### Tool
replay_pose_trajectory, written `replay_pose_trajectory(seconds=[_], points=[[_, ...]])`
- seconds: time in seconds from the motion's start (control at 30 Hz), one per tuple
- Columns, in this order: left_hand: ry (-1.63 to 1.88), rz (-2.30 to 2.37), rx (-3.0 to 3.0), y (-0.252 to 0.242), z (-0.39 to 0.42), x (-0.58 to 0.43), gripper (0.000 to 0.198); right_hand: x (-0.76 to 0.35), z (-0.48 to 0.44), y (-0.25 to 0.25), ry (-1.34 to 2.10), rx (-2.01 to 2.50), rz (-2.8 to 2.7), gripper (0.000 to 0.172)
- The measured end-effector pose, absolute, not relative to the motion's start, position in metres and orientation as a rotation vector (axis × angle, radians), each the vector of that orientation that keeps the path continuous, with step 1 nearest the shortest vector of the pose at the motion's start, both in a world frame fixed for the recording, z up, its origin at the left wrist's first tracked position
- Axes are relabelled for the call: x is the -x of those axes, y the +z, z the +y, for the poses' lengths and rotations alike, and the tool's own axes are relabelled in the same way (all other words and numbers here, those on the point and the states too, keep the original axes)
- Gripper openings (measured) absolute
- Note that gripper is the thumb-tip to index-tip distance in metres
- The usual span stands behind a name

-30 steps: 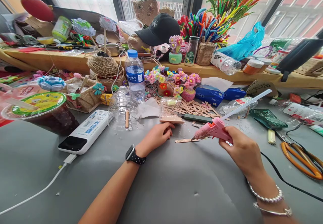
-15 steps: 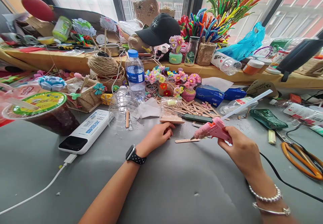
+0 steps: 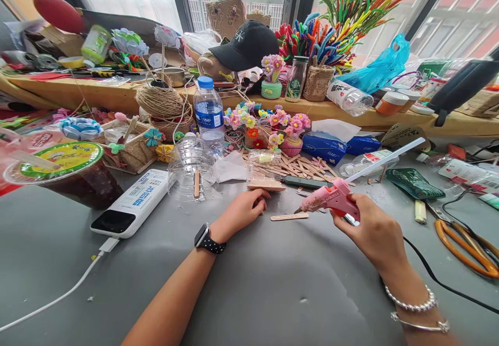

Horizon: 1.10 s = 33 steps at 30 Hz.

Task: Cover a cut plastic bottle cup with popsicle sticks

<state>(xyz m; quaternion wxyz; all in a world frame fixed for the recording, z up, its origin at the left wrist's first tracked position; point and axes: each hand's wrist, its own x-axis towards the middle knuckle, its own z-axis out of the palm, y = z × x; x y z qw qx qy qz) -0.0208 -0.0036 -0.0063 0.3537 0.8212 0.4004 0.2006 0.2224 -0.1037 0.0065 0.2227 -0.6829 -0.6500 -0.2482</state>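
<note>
My right hand [image 3: 372,231] is wrapped round the handle of a pink hot glue gun [image 3: 331,198]. A long translucent glue stick [image 3: 385,160] sticks out of the gun's back end. The gun's nozzle points down at the right part of a wooden craft stick [image 3: 289,217], which lies flat with a line of glue along it. My left hand [image 3: 247,208] rests on the table just left of that stick, fingers loosely bent and slightly apart, with nothing seen in them. Its fingertips are close to a small wooden piece [image 3: 265,186] under clear plastic.
Loose craft sticks [image 3: 300,167] are heaped behind the hands. Left are a cut plastic bottle [image 3: 187,174], a power bank [image 3: 134,203] and a drink cup [image 3: 78,180]. Orange-handled scissors [image 3: 463,247] and the gun's black cord [image 3: 432,278] are at right. A crowded wooden shelf [image 3: 241,94] runs behind.
The glue gun has shifted slightly, its nozzle a little to the left and its back end a little right. My right index finger has loosened and moved lower. My left hand stays put.
</note>
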Motion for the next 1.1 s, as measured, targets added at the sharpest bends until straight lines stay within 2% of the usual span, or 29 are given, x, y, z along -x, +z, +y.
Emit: replay_pose_trajectory(seconds=[1.1], points=[[0.521,1.021,-2.136,-0.0065,-0.0034,0.0217,0.025,-0.2252,-0.1028,0.0035,-0.655,1.912,-1.864,0.014]])
